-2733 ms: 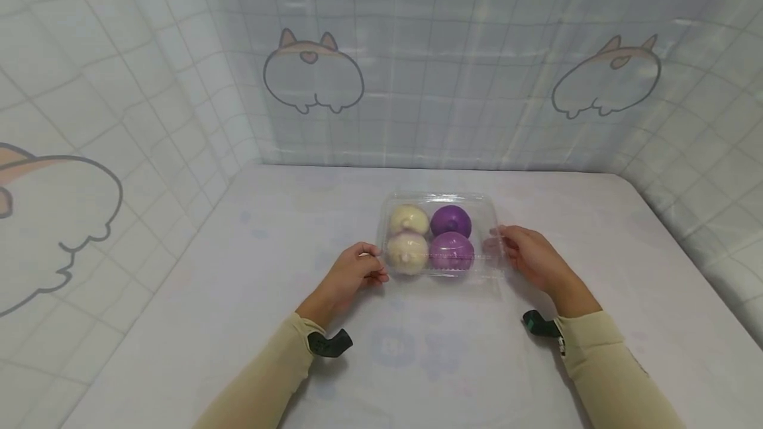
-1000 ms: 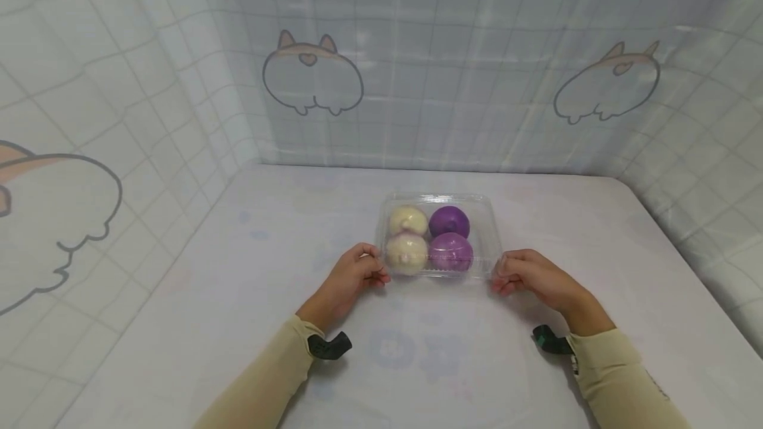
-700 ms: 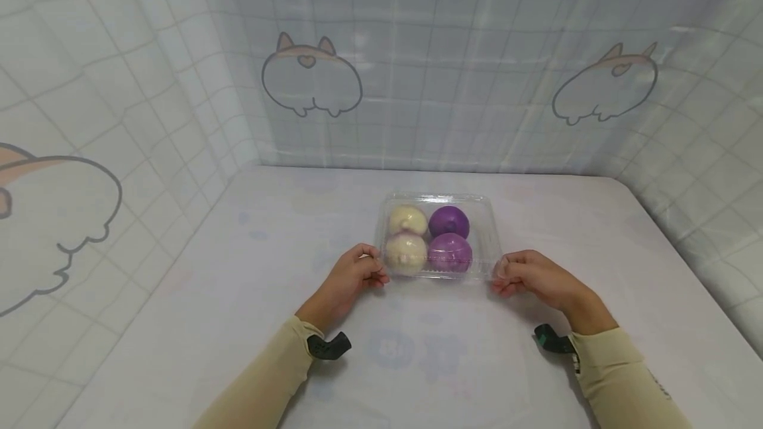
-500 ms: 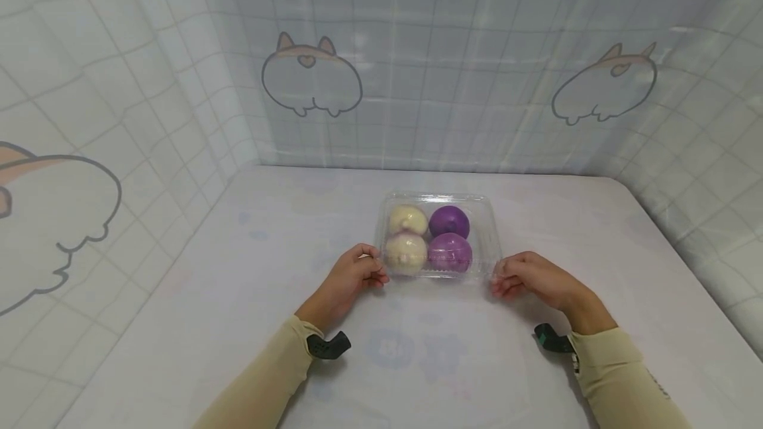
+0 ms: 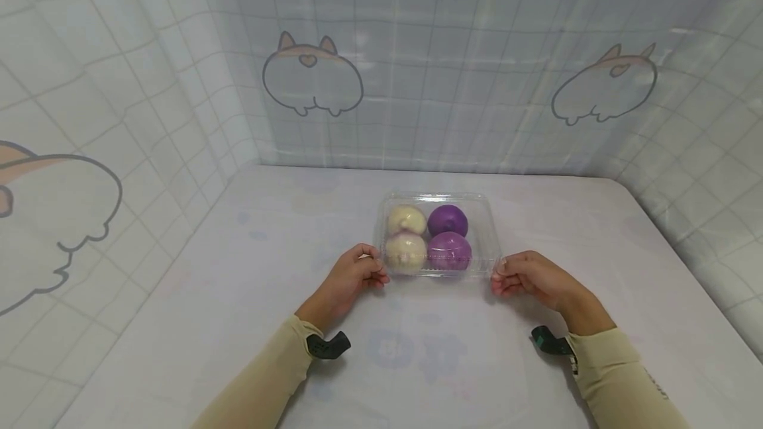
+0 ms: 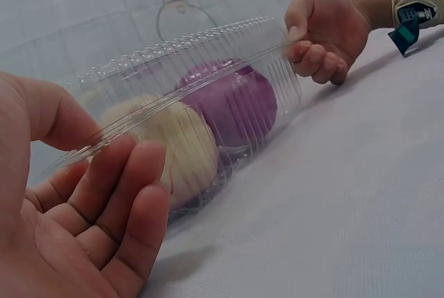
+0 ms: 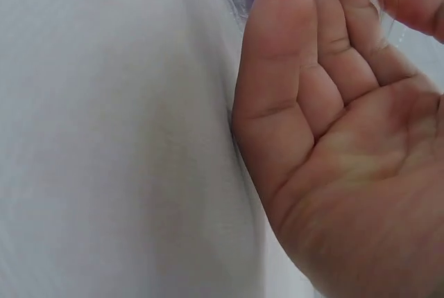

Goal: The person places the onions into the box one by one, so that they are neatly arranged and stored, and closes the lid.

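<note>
A clear plastic clamshell box (image 5: pixel 484 234) with its lid down sits on the table. Inside are two pale onions (image 5: pixel 406 251) and two purple onions (image 5: pixel 450 251), in two rows. At the front left corner, my left hand (image 5: pixel 352 277) pinches the box's rim (image 6: pixel 177 93) between thumb and fingers. My right hand (image 5: pixel 539 280) pinches the rim at the front right corner, its other fingers curled below, as the left wrist view also shows. The right wrist view has mostly the palm (image 7: pixel 368 173), with only a bit of the box behind the fingers.
A white cloth with faint prints covers the table (image 5: pixel 411 363). Tile-patterned curtains (image 5: pixel 411 85) with cartoon animal drawings stand behind it and along both sides. Each wrist carries a small dark camera mount (image 5: pixel 329 345).
Earlier, my right hand was at the box's right side; it has since come toward me to the front right corner and pinches the rim there. Left hand and box have barely moved.
</note>
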A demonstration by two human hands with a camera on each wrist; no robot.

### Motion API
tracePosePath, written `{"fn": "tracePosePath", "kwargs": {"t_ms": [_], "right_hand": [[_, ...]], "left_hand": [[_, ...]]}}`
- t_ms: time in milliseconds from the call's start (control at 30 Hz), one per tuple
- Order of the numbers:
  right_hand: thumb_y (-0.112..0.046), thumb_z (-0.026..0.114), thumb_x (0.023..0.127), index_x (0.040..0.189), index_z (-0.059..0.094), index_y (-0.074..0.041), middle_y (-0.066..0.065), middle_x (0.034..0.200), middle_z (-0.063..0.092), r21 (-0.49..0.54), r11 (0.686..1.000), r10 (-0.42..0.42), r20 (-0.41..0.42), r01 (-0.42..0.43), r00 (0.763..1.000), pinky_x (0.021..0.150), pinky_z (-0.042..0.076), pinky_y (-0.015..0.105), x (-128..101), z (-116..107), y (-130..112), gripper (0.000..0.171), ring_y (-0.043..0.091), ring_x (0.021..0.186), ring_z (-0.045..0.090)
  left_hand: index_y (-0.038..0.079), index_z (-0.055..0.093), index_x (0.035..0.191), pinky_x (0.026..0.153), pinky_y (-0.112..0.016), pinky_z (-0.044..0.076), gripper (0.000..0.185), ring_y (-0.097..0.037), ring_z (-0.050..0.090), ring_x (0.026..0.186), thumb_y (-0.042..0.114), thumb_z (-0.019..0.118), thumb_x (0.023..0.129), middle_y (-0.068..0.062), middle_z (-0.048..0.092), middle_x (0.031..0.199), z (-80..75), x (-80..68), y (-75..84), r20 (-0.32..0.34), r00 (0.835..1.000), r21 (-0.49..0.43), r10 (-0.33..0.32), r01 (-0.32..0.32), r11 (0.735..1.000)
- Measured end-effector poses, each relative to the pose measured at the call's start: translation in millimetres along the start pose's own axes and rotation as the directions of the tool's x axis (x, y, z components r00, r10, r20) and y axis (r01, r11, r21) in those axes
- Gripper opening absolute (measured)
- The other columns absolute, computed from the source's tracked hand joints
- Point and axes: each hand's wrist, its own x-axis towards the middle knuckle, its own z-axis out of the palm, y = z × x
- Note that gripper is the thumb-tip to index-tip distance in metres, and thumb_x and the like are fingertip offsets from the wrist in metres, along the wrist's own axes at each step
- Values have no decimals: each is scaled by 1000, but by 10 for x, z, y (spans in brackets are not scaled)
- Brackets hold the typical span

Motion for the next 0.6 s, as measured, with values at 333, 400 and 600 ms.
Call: {"fn": "tracePosePath", "kwargs": {"t_ms": [333, 400, 600], "right_hand": [[-9, 48, 102, 100, 68, 13, 12, 91, 73, -38, 999, 24, -21, -25, 999, 78, 59, 37, 12, -21, 40, 30, 22, 84, 71], [-13, 50, 102, 103, 67, 14, 16, 95, 73, -57, 998, 38, -34, -40, 999, 80, 59, 38, 3, -26, 35, 32, 24, 87, 71], [-20, 45, 105, 111, 64, 14, 21, 106, 71, -65, 997, 44, -115, -51, 992, 83, 58, 38, -16, -91, 52, 39, 27, 97, 70]], "left_hand": [[2, 48, 105, 74, -33, 55, 15, -22, 68, 78, 3, 56, 93, -10, 65, 84, -14, 8, 2, 4, 1000, -8, 0, 0, 1000], [2, 48, 106, 74, -34, 55, 15, -23, 68, 79, 4, 57, 94, -11, 65, 85, -31, 10, 2, 14, 1000, -4, -1, 1, 1000], [-1, 51, 106, 78, -36, 56, 15, -26, 68, 85, 10, 56, 97, -12, 64, 90, -86, -2, 26, 67, 998, 56, -9, 5, 998]]}}
